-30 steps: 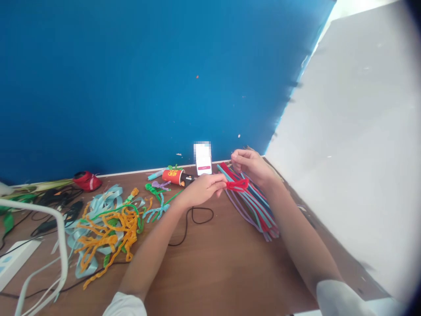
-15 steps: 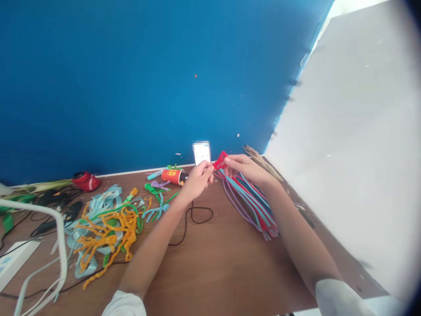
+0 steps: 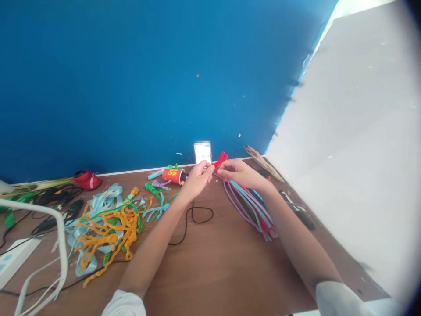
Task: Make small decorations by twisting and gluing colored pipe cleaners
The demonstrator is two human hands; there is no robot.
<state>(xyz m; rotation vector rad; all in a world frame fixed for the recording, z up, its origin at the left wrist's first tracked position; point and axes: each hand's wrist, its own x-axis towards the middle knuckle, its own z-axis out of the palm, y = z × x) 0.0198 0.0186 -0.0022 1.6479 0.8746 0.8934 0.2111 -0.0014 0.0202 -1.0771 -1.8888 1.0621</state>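
A bent red pipe cleaner [image 3: 222,158] sticks up in folded loops between my two hands. My left hand [image 3: 199,177] pinches its lower end between thumb and fingers. My right hand [image 3: 237,172] is closed at the base of the loops, its thumb and index finger pressed together there; fingers partly cover the spot. Just below and to the right lies a bundle of pipe cleaners [image 3: 253,210] in light blue, purple, red and dark tones. Behind my left hand a lit phone screen [image 3: 202,152] leans near the blue wall.
On the left lies a tangle of orange fuzzy stems [image 3: 115,232] with light blue ribbon [image 3: 87,265]. A red paper cup [image 3: 173,176] rests on its side. A thin black cable [image 3: 187,228] loops across the table. A white curved tube [image 3: 62,245] and power strip [image 3: 16,261] stand front left.
My right hand has shifted slightly down and left, from the side of the red loops to their base. The loops now look narrower and more pressed together. My left hand stays nearly still.
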